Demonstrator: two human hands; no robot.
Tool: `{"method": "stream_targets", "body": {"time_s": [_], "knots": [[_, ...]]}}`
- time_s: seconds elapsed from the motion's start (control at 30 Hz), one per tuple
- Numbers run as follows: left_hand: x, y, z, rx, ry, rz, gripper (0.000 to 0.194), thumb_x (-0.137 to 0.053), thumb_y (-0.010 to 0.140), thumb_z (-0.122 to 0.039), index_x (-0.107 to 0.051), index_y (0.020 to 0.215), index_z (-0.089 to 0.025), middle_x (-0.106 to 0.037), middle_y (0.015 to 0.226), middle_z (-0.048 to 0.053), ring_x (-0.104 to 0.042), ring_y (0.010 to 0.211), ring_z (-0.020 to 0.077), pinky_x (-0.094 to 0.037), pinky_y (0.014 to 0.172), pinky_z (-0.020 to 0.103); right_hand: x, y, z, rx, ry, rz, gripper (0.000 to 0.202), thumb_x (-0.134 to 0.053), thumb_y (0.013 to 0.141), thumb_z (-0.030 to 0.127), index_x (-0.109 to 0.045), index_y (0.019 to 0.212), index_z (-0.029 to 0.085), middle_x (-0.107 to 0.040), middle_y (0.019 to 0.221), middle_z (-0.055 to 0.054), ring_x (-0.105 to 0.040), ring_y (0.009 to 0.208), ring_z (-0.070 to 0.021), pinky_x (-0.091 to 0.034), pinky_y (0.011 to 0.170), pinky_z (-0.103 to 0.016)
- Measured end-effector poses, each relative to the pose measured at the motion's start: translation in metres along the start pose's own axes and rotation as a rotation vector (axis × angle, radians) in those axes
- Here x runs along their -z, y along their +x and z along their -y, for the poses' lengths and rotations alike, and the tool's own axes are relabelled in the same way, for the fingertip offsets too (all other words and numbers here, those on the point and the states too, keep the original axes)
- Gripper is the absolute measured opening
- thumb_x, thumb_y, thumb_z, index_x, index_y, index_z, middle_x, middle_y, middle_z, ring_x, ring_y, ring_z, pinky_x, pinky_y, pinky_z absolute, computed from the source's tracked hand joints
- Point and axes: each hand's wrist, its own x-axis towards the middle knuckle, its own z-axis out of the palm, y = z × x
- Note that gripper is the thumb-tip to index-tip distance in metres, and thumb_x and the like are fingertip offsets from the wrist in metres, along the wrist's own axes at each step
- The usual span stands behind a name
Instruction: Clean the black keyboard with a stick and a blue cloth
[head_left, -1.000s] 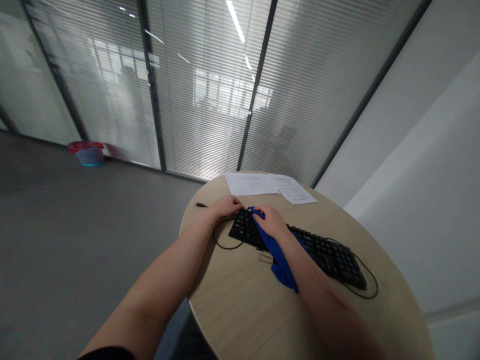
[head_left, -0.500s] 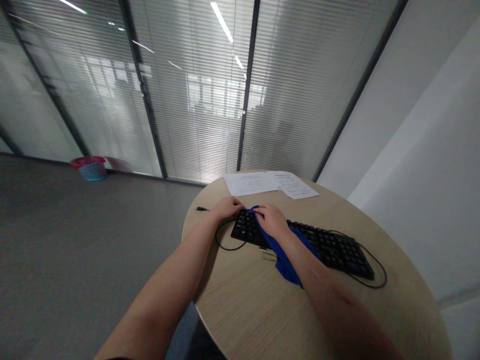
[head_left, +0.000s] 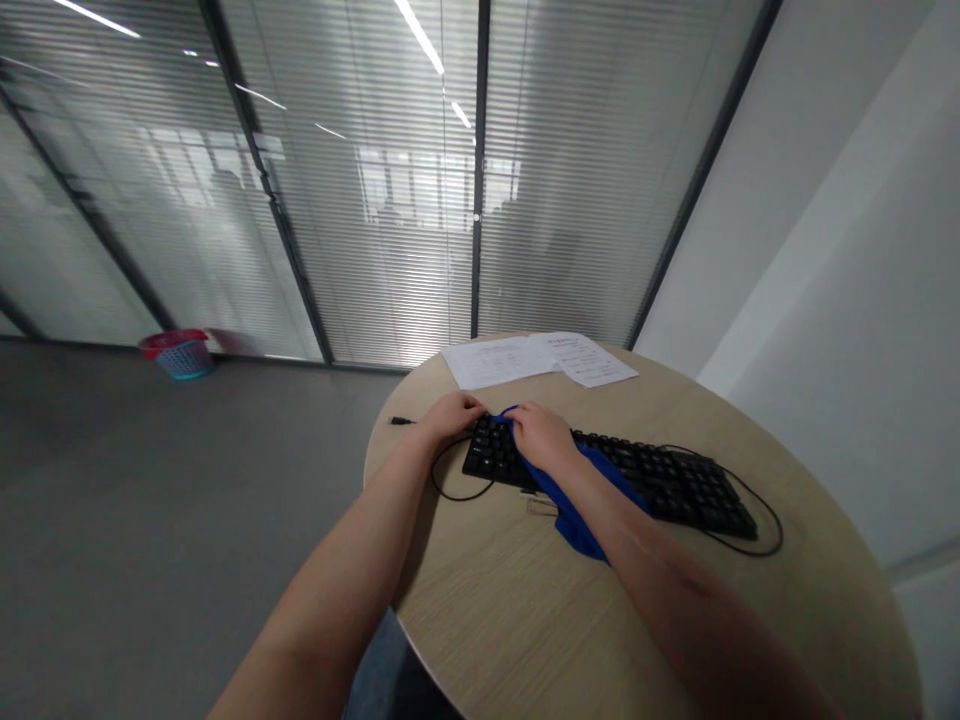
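A black keyboard (head_left: 675, 487) lies at a slant on the round wooden table (head_left: 480, 600). A blue cloth (head_left: 574, 520) is draped across its left half, partly under my right forearm. My right hand (head_left: 541, 436) is closed on the cloth over the keys, its fingertips at the cloth's far end. At the keyboard's far left corner is my left hand (head_left: 452, 414), fingers curled together and touching the corner. A black cable loops out at both ends of the keyboard, with its plug (head_left: 401, 421) near the table's left edge.
Printed papers (head_left: 502, 361) lie at the table's far side. Beyond stands a glass partition with blinds, and a white wall is on the right. A red and blue basket (head_left: 184, 357) sits on the floor at the far left. The table's left edge runs beside my left forearm.
The view has tilted slightly. My right hand has shifted a little on the cloth and its fingers are drawn closer together. My left hand stays at the keyboard's corner.
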Motion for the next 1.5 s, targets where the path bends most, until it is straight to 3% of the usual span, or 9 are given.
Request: {"method": "stream_targets", "body": {"time_s": [0.33,0.7,0.97,1.1,1.23,1.4,1.5], "knots": [[0.001,0.002,0.001,-0.01,0.001,0.018,0.035,-0.054,0.082,-0.042,-0.077,0.079,-0.016,-0.07,0.068,0.003,-0.062,0.071,0.0197,-0.044,0.067,0.028,0.005,0.002,-0.003,0.084,0.053,0.009,0.039,-0.048,0.09,0.015,-0.075,0.115,0.027,-0.068,0.125,-0.004,-0.063,0.109,-0.0216,-0.045,0.101,-0.031],[0.002,0.002,0.003,0.021,-0.022,0.027,0.04,-0.054,0.079,-0.047,-0.078,0.08,-0.015,-0.071,0.07,0.004,-0.062,0.072,0.021,-0.045,0.066,0.029,0.004,0.002,-0.002,0.039,0.043,0.028,0.04,-0.046,0.093,0.017,-0.071,0.122,0.029,-0.066,0.126,-0.006,-0.062,0.111,-0.0232,-0.044,0.101,-0.035],[0.0,0.004,0.008,0.02,-0.033,0.025,0.041,-0.053,0.08,-0.047,-0.078,0.085,-0.014,-0.073,0.075,0.005,-0.063,0.073,0.0209,-0.046,0.069,0.029,0.0,0.003,-0.004,0.034,0.053,-0.035,0.036,-0.05,0.09,0.017,-0.077,0.112,0.028,-0.068,0.126,-0.004,-0.061,0.112,-0.0237,-0.044,0.104,-0.035],[0.0,0.005,0.008,0.009,-0.02,0.04,0.04,-0.053,0.081,-0.046,-0.077,0.082,-0.015,-0.07,0.07,0.004,-0.062,0.07,0.0201,-0.044,0.065,0.029,-0.001,0.003,-0.005,0.013,0.032,-0.009,0.038,-0.05,0.091,0.018,-0.075,0.117,0.029,-0.067,0.129,-0.005,-0.061,0.113,-0.0244,-0.044,0.104,-0.036],[0.001,0.006,0.006,0.008,-0.009,0.056,0.038,-0.053,0.081,-0.046,-0.077,0.079,-0.016,-0.069,0.068,0.003,-0.06,0.069,0.0192,-0.043,0.065,0.028,0.002,0.003,-0.004,0.067,0.058,0.002,0.036,-0.05,0.09,0.017,-0.077,0.111,0.029,-0.067,0.128,-0.003,-0.059,0.113,-0.024,-0.042,0.105,-0.036],[0.001,0.006,0.003,-0.014,-0.017,0.058,0.037,-0.054,0.079,-0.045,-0.076,0.077,-0.016,-0.068,0.068,0.003,-0.059,0.069,0.0191,-0.043,0.064,0.028,0.002,0.002,-0.006,-0.002,0.064,-0.07,0.029,-0.05,0.088,0.015,-0.077,0.095,0.023,-0.071,0.111,-0.008,-0.059,0.106,-0.0253,-0.044,0.1,-0.036],[0.002,0.001,-0.001,-0.013,-0.041,0.049,0.036,-0.054,0.079,-0.043,-0.077,0.079,-0.015,-0.07,0.072,0.004,-0.061,0.072,0.0203,-0.044,0.066,0.029,0.0,0.001,-0.015,-0.079,0.179,-0.215,0.028,-0.046,0.086,0.014,-0.073,0.089,0.021,-0.071,0.102,-0.009,-0.061,0.1,-0.0241,-0.045,0.096,-0.035]]}}
